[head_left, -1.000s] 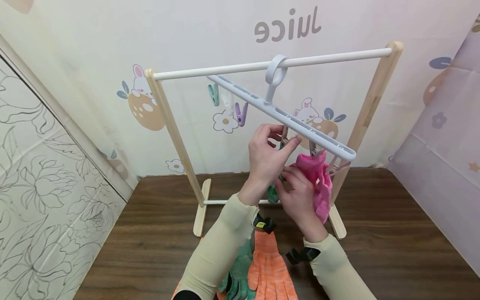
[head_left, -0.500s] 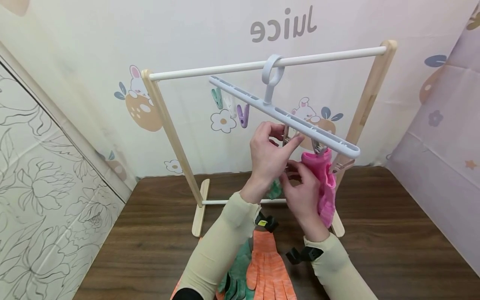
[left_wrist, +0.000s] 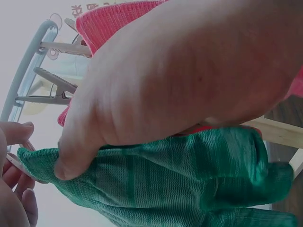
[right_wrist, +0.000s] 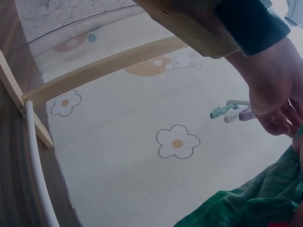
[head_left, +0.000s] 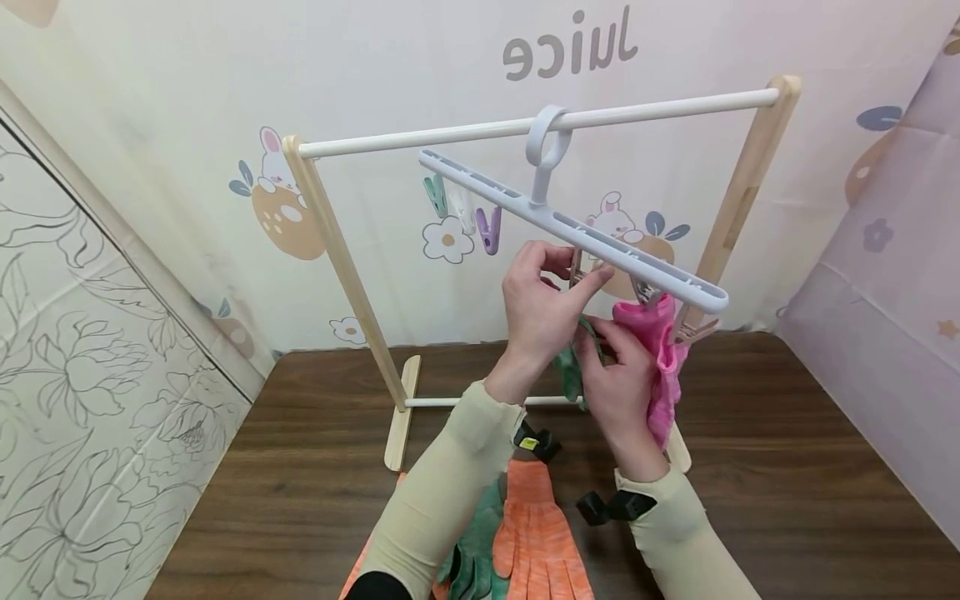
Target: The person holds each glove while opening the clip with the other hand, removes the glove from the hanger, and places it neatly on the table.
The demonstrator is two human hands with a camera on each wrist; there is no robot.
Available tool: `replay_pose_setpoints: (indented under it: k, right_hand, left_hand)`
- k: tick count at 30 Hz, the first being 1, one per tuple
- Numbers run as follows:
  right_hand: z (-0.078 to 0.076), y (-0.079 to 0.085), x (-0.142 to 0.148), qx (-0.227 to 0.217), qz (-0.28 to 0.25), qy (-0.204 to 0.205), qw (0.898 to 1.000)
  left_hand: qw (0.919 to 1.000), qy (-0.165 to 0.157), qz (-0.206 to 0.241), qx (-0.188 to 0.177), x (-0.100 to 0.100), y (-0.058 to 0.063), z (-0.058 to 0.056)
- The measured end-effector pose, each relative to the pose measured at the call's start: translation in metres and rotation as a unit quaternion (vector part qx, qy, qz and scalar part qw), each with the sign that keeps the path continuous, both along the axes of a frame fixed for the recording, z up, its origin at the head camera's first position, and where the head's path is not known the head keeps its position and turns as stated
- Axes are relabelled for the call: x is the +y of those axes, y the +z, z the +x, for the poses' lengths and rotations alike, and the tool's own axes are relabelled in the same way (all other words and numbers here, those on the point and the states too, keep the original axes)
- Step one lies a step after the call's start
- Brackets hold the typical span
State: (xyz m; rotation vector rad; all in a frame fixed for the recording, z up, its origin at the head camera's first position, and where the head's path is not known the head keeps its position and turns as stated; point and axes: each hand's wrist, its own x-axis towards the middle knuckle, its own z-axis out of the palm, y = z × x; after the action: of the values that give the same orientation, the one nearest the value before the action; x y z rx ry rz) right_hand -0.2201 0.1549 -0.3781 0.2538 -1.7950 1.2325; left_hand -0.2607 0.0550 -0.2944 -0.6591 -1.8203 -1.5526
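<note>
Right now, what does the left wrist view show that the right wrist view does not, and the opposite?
Only the left wrist view: a beige clip and a grey clip beside the pink cloth.
Only the right wrist view: a mint clip, a white clip and a purple clip.
Both: the green glove, left hand and wooden frame.

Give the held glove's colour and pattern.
The held glove is green with darker streaks, clearest in the left wrist view.
</note>
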Motion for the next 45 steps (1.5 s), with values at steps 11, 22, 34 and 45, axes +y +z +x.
replay_pose_setpoints:
  k: [11, 22, 34, 45]
  right_hand:
    - [-0.001, 0.005, 0.000, -0.007, -0.017, 0.023, 1.000]
    - [0.001, 0.008, -0.002, -0.016, -0.010, 0.014, 1.000]
    - [0.024, 0.034, -0.013, -0.017, -0.007, -0.004, 1.000]
    - [0.024, 0.033, -0.011, -0.018, -0.014, -0.002, 1.000]
  left_hand:
    - [0.9998, 0.001, 0.017, 0.005, -0.001, 0.006, 0.000]
    - [1.0000, 0.002, 0.008, 0.004, -0.002, 0.005, 0.000]
    - [0.9999, 0.006, 0.007, -0.013, 0.000, 0.004, 0.002]
    - [0.9999, -0.001, 0.005, -0.011, 0.003, 0.003, 0.003]
